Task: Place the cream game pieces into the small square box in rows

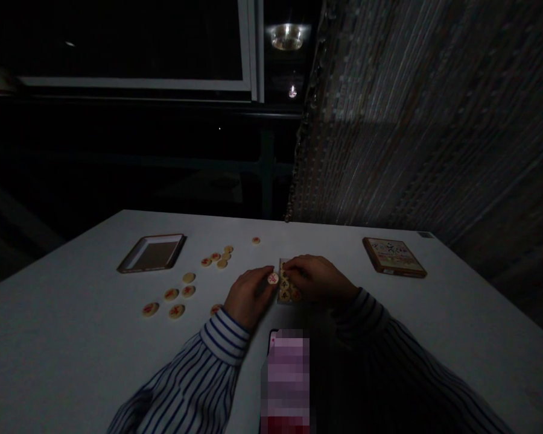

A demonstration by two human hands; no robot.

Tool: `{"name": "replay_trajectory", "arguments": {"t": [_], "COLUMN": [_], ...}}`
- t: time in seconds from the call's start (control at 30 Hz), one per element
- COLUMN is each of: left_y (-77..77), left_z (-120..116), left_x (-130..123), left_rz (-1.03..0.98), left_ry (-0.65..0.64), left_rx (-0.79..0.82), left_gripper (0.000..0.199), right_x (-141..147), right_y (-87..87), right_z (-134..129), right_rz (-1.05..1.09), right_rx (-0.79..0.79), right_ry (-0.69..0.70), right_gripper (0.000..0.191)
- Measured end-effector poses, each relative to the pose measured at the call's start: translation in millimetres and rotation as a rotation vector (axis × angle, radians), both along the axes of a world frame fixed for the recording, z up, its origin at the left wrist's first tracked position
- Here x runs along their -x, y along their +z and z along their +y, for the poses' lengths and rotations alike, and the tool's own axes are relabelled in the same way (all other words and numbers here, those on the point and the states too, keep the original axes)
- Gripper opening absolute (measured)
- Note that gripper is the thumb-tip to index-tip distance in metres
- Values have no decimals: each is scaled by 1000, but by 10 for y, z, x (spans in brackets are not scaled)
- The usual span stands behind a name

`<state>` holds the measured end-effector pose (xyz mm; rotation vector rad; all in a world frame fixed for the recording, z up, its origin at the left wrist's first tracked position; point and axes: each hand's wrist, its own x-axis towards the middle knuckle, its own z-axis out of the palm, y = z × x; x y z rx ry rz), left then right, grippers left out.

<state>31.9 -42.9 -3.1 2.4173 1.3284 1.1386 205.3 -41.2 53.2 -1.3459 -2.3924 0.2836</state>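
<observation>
My left hand (250,296) pinches a round Chinese chess piece (273,278) with a red character, held up at the left side of a small clear box (280,301). Inside the box lie several pieces (285,295), mostly with dark characters. My right hand (314,276) reaches over the box from the right and hides part of it. Its curled fingertips close on a piece (284,266) near the box's far end. Close to my left wrist, a red-marked piece (216,309) lies partly covered.
More loose pieces (177,311) are spread on the white table (95,337) to the left. An open shallow tray (131,261) sits at the far left, and a decorated flat box (396,257) at the right. A blurred-out phone (285,380) lies in front. A string curtain (389,120) hangs behind.
</observation>
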Motion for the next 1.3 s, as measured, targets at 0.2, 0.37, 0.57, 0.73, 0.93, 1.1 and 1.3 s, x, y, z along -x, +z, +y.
{"name": "replay_trajectory", "arguments": {"t": [0.2,0.37,0.57,0.73,0.93,1.1,1.3], "left_y": [-80,-83,-99,-98,-116,-104,-126], "left_z": [-74,-72,-72,-80,-78,-94,-89], "left_x": [-60,-59,-63,-57,-62,-75,-65], "left_rz": [29,-31,-82,-82,-95,-182,-356], "left_ry": [-31,8,22,6,3,-7,-20], "left_rx": [-49,-97,-142,-149,-144,-62,118], "left_gripper": [28,30,33,33,33,32,27], "right_x": [-16,15,48,53,65,54,32], "right_y": [-101,-120,-115,-163,-185,-191,-200], "right_z": [45,33,4,22,27,38,59], "right_rz": [-19,4,107,204,299,288,233], "right_rx": [39,61,111,188,277,255,181], "right_ry": [-31,-15,4,-11,5,-12,12], "right_gripper": [24,21,20,22,26,23,19]}}
